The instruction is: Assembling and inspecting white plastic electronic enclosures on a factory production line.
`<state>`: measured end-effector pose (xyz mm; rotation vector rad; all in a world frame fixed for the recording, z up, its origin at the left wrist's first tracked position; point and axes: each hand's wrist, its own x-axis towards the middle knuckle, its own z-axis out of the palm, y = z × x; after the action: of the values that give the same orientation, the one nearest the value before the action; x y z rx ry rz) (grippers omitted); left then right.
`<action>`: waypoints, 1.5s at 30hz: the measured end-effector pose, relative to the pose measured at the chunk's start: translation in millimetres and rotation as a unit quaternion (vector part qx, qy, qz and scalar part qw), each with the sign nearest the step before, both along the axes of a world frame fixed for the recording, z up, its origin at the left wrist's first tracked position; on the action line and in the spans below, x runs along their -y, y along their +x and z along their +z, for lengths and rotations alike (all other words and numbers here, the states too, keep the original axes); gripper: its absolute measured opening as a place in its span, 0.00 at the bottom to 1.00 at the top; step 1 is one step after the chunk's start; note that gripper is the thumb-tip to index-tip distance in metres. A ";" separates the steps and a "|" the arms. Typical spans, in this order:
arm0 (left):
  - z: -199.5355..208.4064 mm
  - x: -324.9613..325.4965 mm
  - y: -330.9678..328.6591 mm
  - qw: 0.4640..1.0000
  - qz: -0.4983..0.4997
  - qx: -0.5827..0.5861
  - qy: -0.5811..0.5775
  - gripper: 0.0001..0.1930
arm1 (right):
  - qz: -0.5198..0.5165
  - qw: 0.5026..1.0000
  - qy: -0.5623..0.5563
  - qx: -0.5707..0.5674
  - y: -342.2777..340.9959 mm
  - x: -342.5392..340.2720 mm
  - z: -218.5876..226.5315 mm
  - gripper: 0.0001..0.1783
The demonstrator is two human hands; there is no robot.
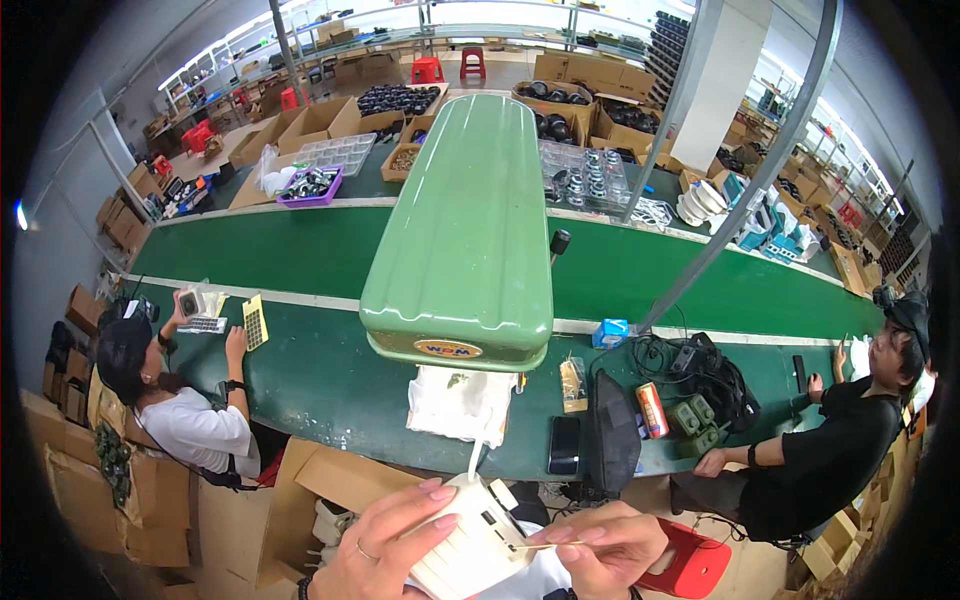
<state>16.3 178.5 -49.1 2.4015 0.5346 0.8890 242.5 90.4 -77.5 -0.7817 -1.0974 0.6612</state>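
Note:
At the lower middle of the head view, my left hand [385,545] is wrapped round a cream-white plastic device [468,548] with ribbed sides and small dark slots along one face. A pale curved strip or arm [476,457] rises from its top. My right hand [612,545] pinches a thin light-coloured stick [540,546]. The stick's tip meets the slotted face of the device; whether it is inside a slot I cannot tell. Just beyond my hands, a white cloth-like sheet [445,412] lies on the bench beneath a large green machine cover [450,230].
On the green bench right of the machine are a phone [563,446], dark bag [612,432], orange can [652,411] and blue box [610,333]. An open carton [340,476] stands below left, a red stool [690,562] below right. People sit left [195,420] and right [825,465].

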 end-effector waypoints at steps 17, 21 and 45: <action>-4.5 5.7 3.4 0.996 0.052 -0.045 0.050 0.48 | -0.079 0.984 0.011 0.158 -3.5 -1.5 8.5 0.11; -9.7 1.0 2.8 0.995 0.057 -0.057 0.065 0.47 | -0.028 0.962 0.043 0.268 -2.2 -7.8 23.9 0.15; -31.9 -7.0 1.3 0.993 0.056 -0.104 0.006 0.36 | -0.131 0.903 -0.100 0.397 -20.1 -14.3 -11.8 0.15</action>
<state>17.6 185.5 -81.1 2.5113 0.7516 0.6907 222.4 104.7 -89.3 -1.4202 -1.6295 0.2079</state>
